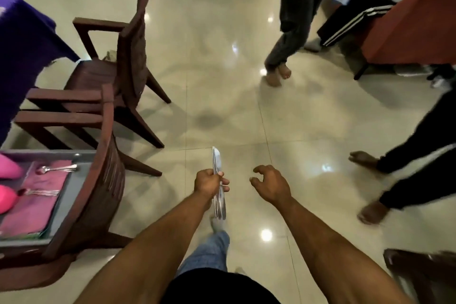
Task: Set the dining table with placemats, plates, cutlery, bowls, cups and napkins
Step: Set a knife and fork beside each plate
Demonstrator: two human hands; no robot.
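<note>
- The left hand (209, 181) is held out over the tiled floor (222, 81), its fingers (223, 181) curled round a bundle of metal knives (217, 180).
- The knives point away from the person: blade tips ahead of the hand, handle ends sticking out behind it towards the body. How many pieces are in the bundle cannot be told.
- The right hand (270, 185) hangs beside the left, apart from the knives. Its fingers are loosely curled and hold nothing.
- The desk (64, 205) shows only as a corner at the left edge, grey-topped, well apart from both hands.
- On that corner lies a pink placemat (34, 212), with something green showing under its near edge.
- Two pieces of cutlery rest on the pink cloth: a spoon (55, 169) at the far side and a second piece (39, 192) closer in, too blurred to name.
- Two bright pink rounded things (7, 168) sit at the very edge of the view, cut off by it.
- A dark wooden chair (98, 180) stands against the desk corner, and a second chair (118, 64) stands beyond it, next to a purple cloth (22, 39).
- A jeans-clad leg (209, 252) of the person shows below the hands.
- Other people's bare feet (277, 75) and dark trousers are seen on the floor ahead and to the right.
</note>
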